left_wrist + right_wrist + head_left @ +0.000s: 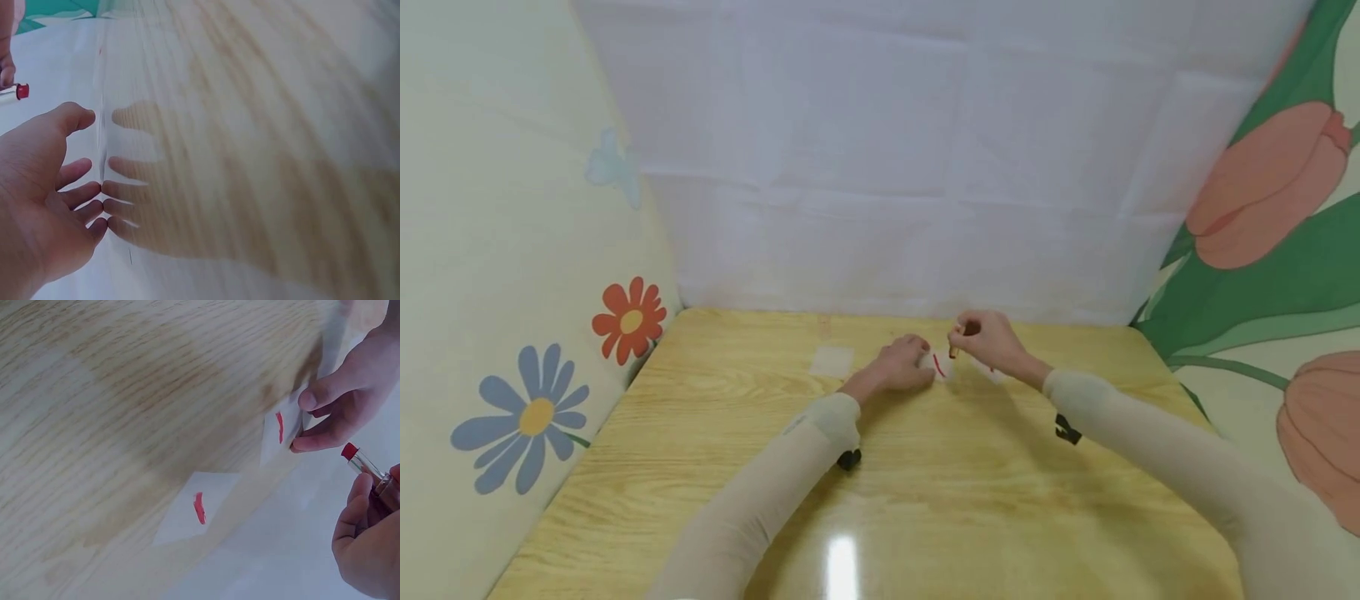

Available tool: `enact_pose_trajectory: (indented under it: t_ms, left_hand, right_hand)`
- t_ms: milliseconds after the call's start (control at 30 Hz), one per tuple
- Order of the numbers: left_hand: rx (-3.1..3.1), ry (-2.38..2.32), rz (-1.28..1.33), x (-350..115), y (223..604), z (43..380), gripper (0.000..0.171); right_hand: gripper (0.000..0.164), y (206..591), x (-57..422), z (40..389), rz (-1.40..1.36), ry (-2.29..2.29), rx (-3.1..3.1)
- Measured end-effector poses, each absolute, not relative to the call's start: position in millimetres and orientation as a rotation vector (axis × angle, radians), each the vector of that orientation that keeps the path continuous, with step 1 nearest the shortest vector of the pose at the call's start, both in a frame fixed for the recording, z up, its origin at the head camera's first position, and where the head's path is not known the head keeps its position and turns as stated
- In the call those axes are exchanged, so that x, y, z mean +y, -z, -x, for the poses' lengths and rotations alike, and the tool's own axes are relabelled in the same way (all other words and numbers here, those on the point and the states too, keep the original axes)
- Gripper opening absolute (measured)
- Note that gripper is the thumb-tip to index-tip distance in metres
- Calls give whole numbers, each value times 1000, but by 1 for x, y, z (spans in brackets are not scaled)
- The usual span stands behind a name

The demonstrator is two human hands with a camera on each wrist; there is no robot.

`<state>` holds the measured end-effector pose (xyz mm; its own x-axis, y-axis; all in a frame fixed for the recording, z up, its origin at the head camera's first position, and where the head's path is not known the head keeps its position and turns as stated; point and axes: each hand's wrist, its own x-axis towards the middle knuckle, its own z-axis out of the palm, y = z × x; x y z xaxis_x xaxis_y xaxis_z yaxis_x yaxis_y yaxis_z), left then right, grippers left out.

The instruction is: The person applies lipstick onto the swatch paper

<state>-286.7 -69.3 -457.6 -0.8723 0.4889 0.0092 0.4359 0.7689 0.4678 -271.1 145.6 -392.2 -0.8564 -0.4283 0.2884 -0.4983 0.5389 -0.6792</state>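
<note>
My right hand [1000,343] pinches a lipstick [370,465] in a shiny metallic tube, its red tip bare and pointing down in the head view. My left hand [898,367] rests with its fingertips at the edge of a small white paper square [270,440] that carries one red stroke. Its fingers are spread and loosely bent in the left wrist view. The lipstick hovers just beyond that square, clear of it in the right wrist view. Another white square [178,519] with a shorter, thicker red stroke lies to the right, partly behind my right forearm in the head view.
A third paper square [832,362], with no mark visible, lies left of my left hand. The wood-grain table [925,483] ends at a white cloth backdrop [865,167]. Flower-printed panels [520,250] stand on both sides. Light glares near the table's front.
</note>
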Motion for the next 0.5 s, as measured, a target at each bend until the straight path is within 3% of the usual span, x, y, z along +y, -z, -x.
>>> enact_pose_trajectory:
  t_ms: [500]
  left_hand:
    - [2848, -750, -711, -93, 445, 285, 55]
  right_hand:
    - [13, 368, 142, 273, -854, -1124, -2678]
